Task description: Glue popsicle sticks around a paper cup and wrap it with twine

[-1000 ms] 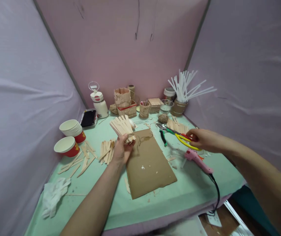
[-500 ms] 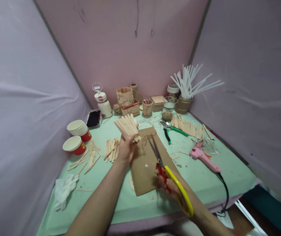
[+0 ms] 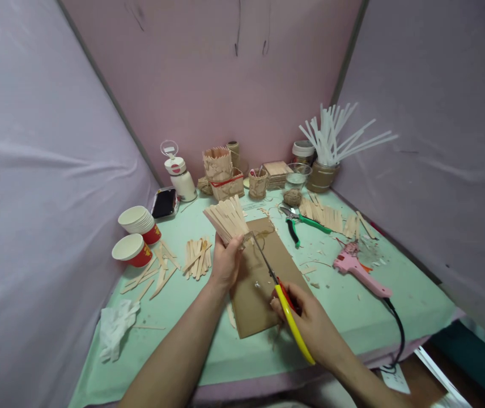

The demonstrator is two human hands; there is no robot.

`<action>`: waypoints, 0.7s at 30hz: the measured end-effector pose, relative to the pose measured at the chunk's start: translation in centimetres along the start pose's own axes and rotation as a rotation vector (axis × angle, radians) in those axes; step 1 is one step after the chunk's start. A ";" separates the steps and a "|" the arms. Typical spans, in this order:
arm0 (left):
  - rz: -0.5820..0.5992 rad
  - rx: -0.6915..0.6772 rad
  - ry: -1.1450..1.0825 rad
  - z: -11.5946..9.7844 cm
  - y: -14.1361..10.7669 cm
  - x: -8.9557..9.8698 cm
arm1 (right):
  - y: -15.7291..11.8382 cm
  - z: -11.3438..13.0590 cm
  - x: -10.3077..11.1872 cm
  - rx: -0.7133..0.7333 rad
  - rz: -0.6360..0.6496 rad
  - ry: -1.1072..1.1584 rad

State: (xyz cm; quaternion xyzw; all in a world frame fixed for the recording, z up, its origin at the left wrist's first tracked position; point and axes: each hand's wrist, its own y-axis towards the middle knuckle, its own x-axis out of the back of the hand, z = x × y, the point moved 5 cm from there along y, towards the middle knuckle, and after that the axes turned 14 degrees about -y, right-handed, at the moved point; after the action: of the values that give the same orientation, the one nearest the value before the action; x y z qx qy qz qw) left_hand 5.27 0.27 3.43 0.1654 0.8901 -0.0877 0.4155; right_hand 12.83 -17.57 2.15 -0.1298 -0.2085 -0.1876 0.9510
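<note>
My left hand (image 3: 228,262) is closed around the lower end of a fan-shaped piece made of wooden craft sticks (image 3: 228,219), tilted up over the table. In my right hand (image 3: 306,320) are scissors (image 3: 290,317) with one yellow and one red handle. Their blade tips reach the base of the stick piece, close to my left fingers, where a bit of twine shows. Whether the blades touch the twine I cannot tell. Below both hands lies a brown cardboard sheet (image 3: 259,306).
Loose craft sticks (image 3: 198,259) and paper cups (image 3: 134,249) stand left. To the right are green-handled pruning shears (image 3: 306,221), a pink glue gun (image 3: 361,272) with a cord, and a twine ball (image 3: 292,197). Bottle (image 3: 183,184), woven-looking containers (image 3: 218,164) and a jar of white sticks (image 3: 323,175) line the back.
The scissors have swung up and left, their tips now at the base of the stick piece, and the blades have come together. My left hand still holds the piece.
</note>
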 end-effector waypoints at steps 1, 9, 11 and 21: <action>0.005 0.004 -0.007 0.0 -0.1 -0.1 | 0.0 0.1 0.1 0.001 -0.010 -0.026; -0.025 0.056 -0.031 0.1 0.0 0.3 | -0.5 0.0 0.5 -0.027 -0.039 -0.137; 0.003 0.064 -0.040 0.2 -0.1 0.1 | -0.4 -0.1 0.5 -0.021 -0.053 -0.147; 0.067 0.198 -0.040 1.6 -1.2 -0.5 | 0.5 0.6 1.0 0.181 -0.248 -0.440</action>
State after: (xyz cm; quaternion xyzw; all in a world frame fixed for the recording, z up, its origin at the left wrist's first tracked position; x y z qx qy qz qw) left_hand 6.27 -1.45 2.82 0.2337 0.8626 -0.1646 0.4174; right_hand 13.68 -17.19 3.06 -0.0554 -0.4402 -0.2507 0.8604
